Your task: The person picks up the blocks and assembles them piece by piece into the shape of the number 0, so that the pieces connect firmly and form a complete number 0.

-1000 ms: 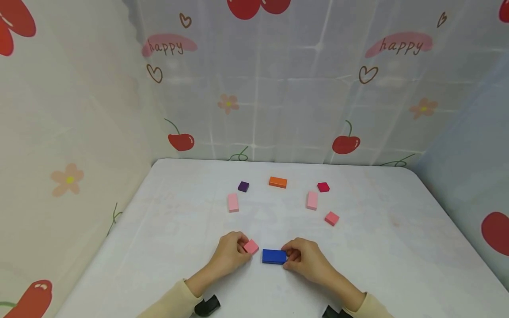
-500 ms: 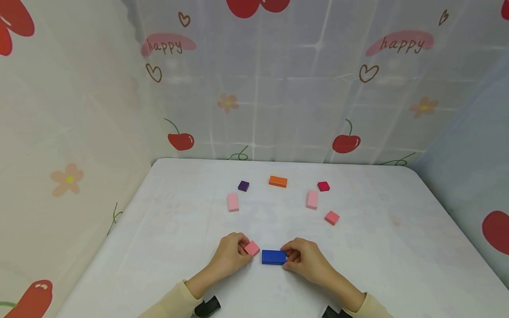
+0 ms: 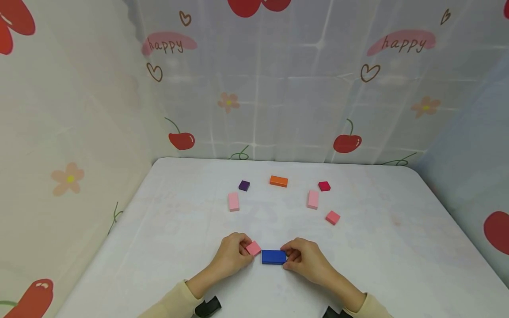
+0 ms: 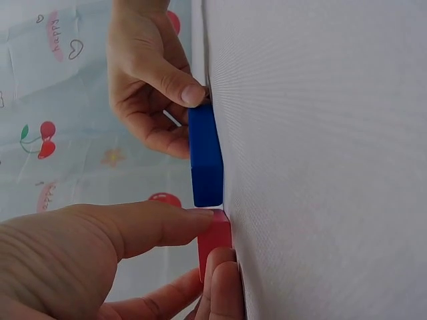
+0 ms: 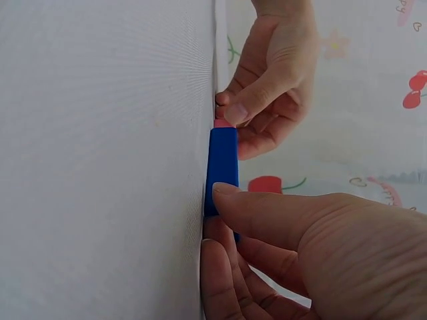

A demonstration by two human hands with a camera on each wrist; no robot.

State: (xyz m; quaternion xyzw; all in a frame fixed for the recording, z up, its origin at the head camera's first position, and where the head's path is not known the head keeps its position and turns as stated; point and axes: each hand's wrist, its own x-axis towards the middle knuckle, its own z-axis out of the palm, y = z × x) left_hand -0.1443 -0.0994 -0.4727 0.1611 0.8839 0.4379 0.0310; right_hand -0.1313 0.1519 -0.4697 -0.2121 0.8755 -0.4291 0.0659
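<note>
While patterned sheeting point(image 3: 278, 88) walls you in ahead and on both sides, all cherries, flowers, hearts and "happy" lettering, the topmost cherries get sliced off by the edge of view. Below spreads your white worktop point(image 3: 179, 229), rounded at its far corners, faintly smudged, its near edge out of sight.

Up from the bottom come your cream sleeves point(image 3: 171, 302), cropped there, with black devices point(image 3: 208, 307) at the wrists, the right one partly cut off. And the hands face each other! Your right hand point(image 3: 306, 260) pinches the right end of the blue block point(image 3: 273, 257), thumb on the near side, and that end is lost under your fingertips. Your left hand point(image 3: 232, 251) has the pink cube point(image 3: 254, 248) pinched, one corner aimed at the blue; its left part is covered, and your right wrist view gives just a sliver of it. Are the two touching? They're right beside each other on the worktop, but you can't tell from these angles.

Farther out, a pale pink block point(image 3: 233, 202) lies left, a second pale pink block point(image 3: 313, 199) right, with an orange block point(image 3: 279, 181) between and beyond them. Then the little ones: a coral cube point(image 3: 332, 217) over to the right, a red piece point(image 3: 324, 186) just past the second pale pink block, and a purple piece point(image 3: 244, 185) on the left, so dark its faces nearly merge.
</note>
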